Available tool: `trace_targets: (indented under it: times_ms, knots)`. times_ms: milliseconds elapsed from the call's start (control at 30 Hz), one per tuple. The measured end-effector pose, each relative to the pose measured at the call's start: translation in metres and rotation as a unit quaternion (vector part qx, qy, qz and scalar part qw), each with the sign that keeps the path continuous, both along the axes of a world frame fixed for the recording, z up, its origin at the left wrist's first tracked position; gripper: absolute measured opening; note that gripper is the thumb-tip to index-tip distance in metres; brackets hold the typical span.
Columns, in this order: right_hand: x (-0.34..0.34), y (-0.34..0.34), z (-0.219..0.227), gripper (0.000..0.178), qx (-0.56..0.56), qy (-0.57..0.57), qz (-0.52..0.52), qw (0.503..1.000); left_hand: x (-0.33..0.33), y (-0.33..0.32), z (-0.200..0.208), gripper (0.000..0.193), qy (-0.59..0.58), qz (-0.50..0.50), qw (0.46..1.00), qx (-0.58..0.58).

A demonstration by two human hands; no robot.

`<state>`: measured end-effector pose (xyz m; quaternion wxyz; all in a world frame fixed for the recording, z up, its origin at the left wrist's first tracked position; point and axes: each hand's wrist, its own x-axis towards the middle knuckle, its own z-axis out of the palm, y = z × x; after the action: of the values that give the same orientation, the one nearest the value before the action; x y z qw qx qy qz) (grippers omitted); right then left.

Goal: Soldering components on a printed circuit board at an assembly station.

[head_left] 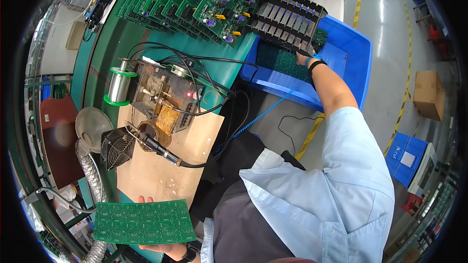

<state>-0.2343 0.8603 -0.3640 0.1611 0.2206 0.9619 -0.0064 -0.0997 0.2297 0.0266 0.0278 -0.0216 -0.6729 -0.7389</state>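
Observation:
My left hand [171,249] is closed on a green circuit board panel [145,222], which lies across it at the lower left. Its fingertips show above the panel's far edge and the rest is mostly behind the panel. At the upper right, my right arm reaches out over a blue bin [358,63]. There my right hand [303,59] grips the near corner of a black slotted rack [287,17], its fingers partly hidden. The rack sits tilted over the bin's far left side. Below it, dark green boards [280,61] lie inside the bin.
A soldering iron [158,148], a soldering station [168,92], a solder spool [119,86] and a small fan [118,147] stand on the bench. Cables loop behind them. Several populated green boards [209,12] stand in rows at the back. A coiled blue cord [261,115] stretches toward the bin.

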Motion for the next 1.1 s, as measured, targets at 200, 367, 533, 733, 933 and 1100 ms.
trace_targets:
  times_ms: [200,367,533,733,933,1100]
  knots:
    - [0.005,0.01,-0.011,0.047,-0.092,-0.033,0.035,0.995,0.0,0.002,-0.001,0.102,-0.007,0.017,1.0,0.002]
    - [0.007,0.015,-0.049,0.044,-0.126,-0.022,0.079,0.989,-0.003,0.0,-0.003,0.102,-0.007,-0.006,1.0,0.017]
    - [0.001,0.009,-0.05,0.053,-0.145,-0.026,0.059,0.987,-0.001,-0.002,-0.004,0.102,-0.007,-0.009,1.0,0.028]
    - [-0.003,-0.013,0.006,0.096,-0.181,-0.104,0.044,0.977,0.005,-0.011,-0.005,0.101,0.002,-0.01,1.0,0.03]
    - [-0.008,-0.026,0.009,0.092,-0.154,-0.1,0.034,0.982,0.012,-0.016,-0.003,0.101,-0.007,0.006,1.0,0.012]
    - [-0.004,-0.021,0.008,0.084,-0.193,-0.062,0.001,0.979,0.012,-0.015,0.0,0.102,-0.013,-0.006,1.0,0.021]
